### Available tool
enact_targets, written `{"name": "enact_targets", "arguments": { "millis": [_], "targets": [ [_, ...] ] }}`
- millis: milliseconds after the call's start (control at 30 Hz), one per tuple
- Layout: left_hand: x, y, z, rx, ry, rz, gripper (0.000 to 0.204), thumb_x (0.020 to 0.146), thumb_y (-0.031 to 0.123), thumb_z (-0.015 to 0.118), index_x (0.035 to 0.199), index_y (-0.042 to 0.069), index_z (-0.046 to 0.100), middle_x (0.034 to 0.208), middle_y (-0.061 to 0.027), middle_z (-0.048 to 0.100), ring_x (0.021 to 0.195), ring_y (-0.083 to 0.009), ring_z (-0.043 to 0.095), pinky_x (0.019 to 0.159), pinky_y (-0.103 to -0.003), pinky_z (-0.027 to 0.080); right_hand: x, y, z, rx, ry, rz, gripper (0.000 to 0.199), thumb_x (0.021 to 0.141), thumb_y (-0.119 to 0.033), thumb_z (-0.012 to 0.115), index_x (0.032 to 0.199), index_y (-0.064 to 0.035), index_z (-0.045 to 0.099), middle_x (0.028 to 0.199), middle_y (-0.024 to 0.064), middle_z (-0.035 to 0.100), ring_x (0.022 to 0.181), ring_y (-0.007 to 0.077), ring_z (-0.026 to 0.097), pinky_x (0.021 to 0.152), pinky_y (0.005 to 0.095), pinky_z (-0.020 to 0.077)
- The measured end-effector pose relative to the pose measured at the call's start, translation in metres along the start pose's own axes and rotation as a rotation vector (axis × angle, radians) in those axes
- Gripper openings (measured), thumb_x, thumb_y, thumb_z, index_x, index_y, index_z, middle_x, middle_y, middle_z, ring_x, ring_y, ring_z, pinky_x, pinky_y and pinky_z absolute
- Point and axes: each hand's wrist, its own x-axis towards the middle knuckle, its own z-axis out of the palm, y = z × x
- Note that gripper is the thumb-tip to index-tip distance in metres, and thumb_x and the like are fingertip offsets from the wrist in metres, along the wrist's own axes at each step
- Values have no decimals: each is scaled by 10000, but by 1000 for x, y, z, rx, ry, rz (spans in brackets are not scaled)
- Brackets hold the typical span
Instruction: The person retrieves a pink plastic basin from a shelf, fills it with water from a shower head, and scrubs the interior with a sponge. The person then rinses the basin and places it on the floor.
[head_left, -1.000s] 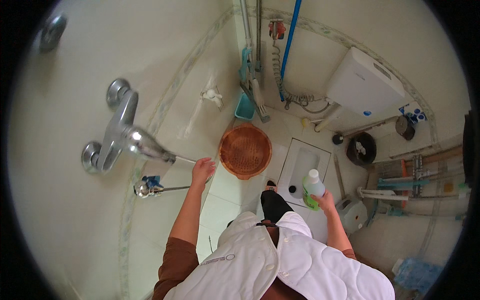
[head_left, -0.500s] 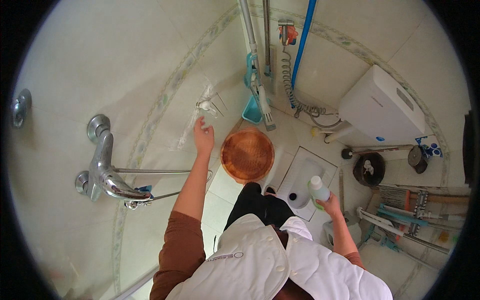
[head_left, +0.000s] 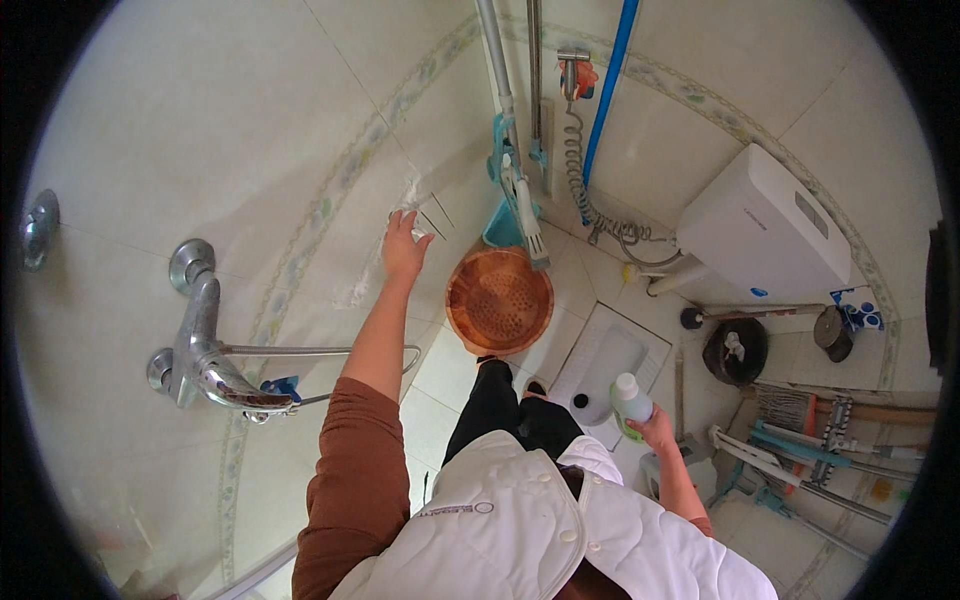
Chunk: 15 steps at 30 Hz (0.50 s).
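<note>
My left hand (head_left: 403, 250) is at the tiled wall, fingers and thumb around a small whitish wall fitting (head_left: 419, 233). Most of that fitting is hidden behind the hand; two thin dark rods stick out beside it. A reddish-brown wooden basin (head_left: 500, 302), its bottom marked with a pattern of dots, sits below and to the right of this hand, near my feet. Low on the right, my right hand (head_left: 657, 430) grips a translucent bottle (head_left: 630, 400) with a whitish cap and a green lower part, held roughly upright.
A chrome mixer tap (head_left: 205, 350) with a hose juts from the left wall. Mop handles and a teal dustpan (head_left: 503, 228) stand in the corner. The squat toilet (head_left: 600, 365) lies under a white cistern (head_left: 765, 225). Brushes, mops and a dark bucket (head_left: 735, 350) crowd the right.
My left hand has opened out from a loose curl and moved up onto the wall fitting. The right hand keeps hold of the bottle, with little movement.
</note>
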Motion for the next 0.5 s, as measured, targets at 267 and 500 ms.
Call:
{"name": "enact_targets", "arguments": {
  "millis": [267,500],
  "targets": [
    [4,10,-14,51,-54,-43,558,690,350,736,1173,119,578,1285,-114,479,1116,-302,501,896,-382,446,-5,-4,3,-18,33,4,520,637,-181,801,1060,5,561,914,107,642,833,181,590,768,333,467],
    [3,27,-17,43,2,-170,528,687,363,738,1148,147,597,1273,-61,471,1095,-262,509,854,-384,459,-10,-24,20,-90,20,-19,506,643,-170,792,1059,2,561,941,113,652,848,189,605,784,334,461]
  ]
}}
